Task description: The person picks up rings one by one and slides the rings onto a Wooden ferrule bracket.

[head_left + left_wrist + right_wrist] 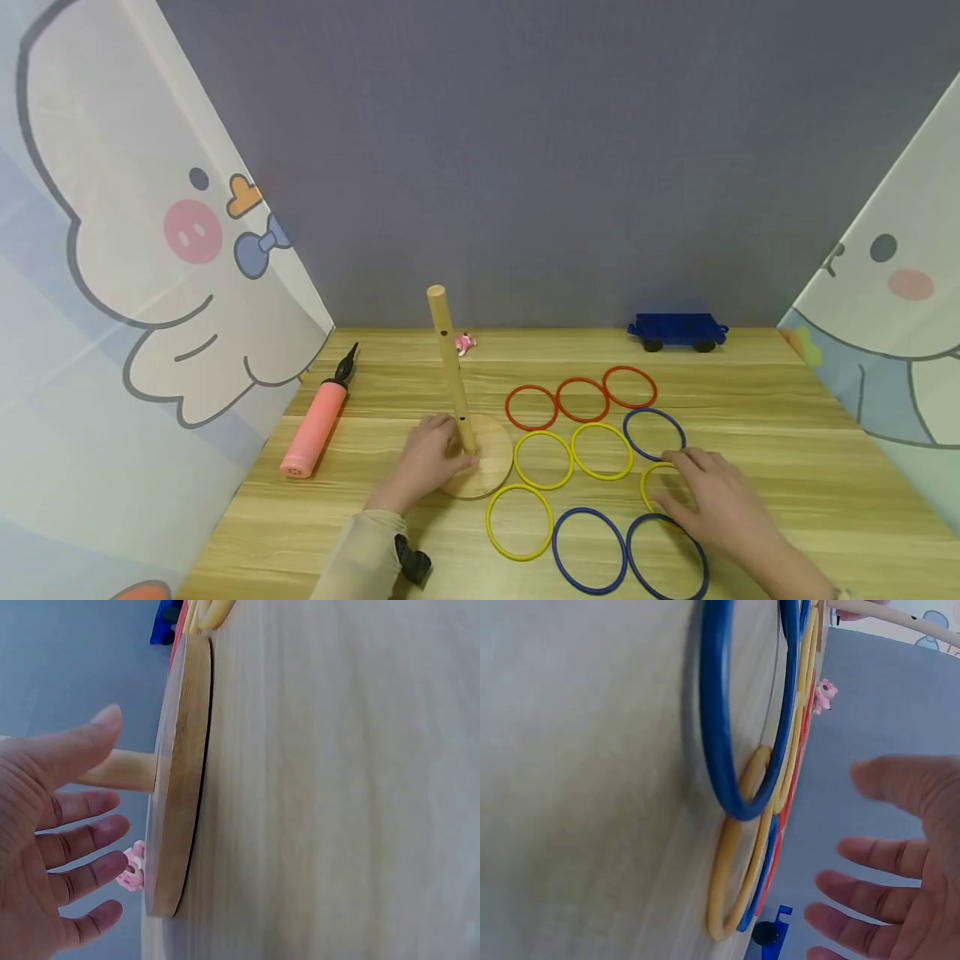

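Observation:
My left hand [431,458] is at the foot of a wooden post [450,358] on a round wooden base [495,462]. The post passes between thumb and index finger; the other fingers are spread and loosely bent in the left wrist view. Over the rings at the right, my right hand [716,504] hovers with relaxed fingers and nothing in it. Partly hidden below it lies a yellow ring [714,900], overlapped by a blue ring [716,705] nearer me. Another blue ring [626,429] lies just beyond its fingertips.
Several more rings lie flat right of the base: red rings [507,408], yellow rings [489,521] and a blue ring [555,546]. A pink hand pump [315,429] lies at the left. A small pink figure [466,342] and a blue toy wagon [678,329] are at the back edge.

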Demonstrator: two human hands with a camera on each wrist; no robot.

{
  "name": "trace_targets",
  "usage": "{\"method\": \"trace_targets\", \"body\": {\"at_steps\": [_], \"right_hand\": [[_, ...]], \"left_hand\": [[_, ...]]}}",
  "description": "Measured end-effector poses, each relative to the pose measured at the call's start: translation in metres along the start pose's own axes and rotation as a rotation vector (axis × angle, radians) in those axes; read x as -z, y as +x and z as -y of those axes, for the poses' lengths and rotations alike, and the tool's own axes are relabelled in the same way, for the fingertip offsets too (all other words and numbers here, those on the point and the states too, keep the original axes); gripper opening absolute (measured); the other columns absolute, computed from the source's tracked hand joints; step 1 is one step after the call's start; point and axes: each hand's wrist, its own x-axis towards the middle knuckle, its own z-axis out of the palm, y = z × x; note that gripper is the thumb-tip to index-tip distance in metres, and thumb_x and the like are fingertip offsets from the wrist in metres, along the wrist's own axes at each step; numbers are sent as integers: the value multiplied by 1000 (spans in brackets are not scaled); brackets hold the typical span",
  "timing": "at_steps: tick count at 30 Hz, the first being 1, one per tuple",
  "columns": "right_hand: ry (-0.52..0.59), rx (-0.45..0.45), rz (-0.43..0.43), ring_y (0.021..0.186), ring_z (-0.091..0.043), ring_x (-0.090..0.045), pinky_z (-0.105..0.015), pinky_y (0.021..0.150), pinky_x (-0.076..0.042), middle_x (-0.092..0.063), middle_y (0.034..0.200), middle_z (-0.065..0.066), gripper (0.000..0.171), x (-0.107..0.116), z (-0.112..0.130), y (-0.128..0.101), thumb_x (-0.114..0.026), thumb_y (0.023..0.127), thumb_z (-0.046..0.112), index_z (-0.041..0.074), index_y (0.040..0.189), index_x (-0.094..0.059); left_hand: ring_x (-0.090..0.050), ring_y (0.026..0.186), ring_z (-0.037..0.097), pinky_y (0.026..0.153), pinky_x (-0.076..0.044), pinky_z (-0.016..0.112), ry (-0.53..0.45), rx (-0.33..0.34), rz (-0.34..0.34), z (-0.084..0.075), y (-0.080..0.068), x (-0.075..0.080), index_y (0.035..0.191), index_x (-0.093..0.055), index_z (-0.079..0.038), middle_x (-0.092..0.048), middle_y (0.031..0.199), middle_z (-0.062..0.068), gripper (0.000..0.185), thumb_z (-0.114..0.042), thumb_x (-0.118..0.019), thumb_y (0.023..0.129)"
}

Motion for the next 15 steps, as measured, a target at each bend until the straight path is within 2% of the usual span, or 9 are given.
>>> {"method": "trace_targets", "body": {"at_steps": [3,5,8,11,15], "right_hand": [[12,-6,0,80,-25,-63,-44,68,-51,-65,88,-2,35,-1,1,-6,-87,69,25,10,95,-68],[31,-46,51,72,-15,-60,-37,62,-49,-61,81,5,29,-1,2,-11,-86,69,22,15,86,-65],[62,-132,163,61,-6,-45,-29,55,-40,-49,71,11,28,0,2,-17,-85,71,22,21,77,-57],[76,-199,262,57,-3,-35,-25,53,-34,-42,65,13,31,2,1,-22,-83,73,23,24,72,-51],[102,-223,331,54,-1,-35,-24,52,-33,-42,61,15,30,4,-2,-27,-82,74,23,24,72,-52]], "left_hand": [[-49,84,20,72,-39,40,-19,5,0,0,3,-3,91,-66,-15,-58,88,1,29,-33,-83,77],[-47,80,18,71,-38,38,-31,7,3,1,5,-5,86,-65,-16,-55,82,-1,25,-31,-83,76],[-47,78,16,71,-38,37,-40,0,2,1,7,-6,84,-65,-17,-53,78,-3,23,-28,-84,76],[-48,77,15,71,-38,36,-39,-9,-1,1,8,-7,82,-65,-16,-53,77,-3,21,-24,-84,76],[-51,78,16,72,-40,35,-34,1,4,0,8,-9,80,-66,-14,-54,78,-4,19,-20,-83,76]]}}
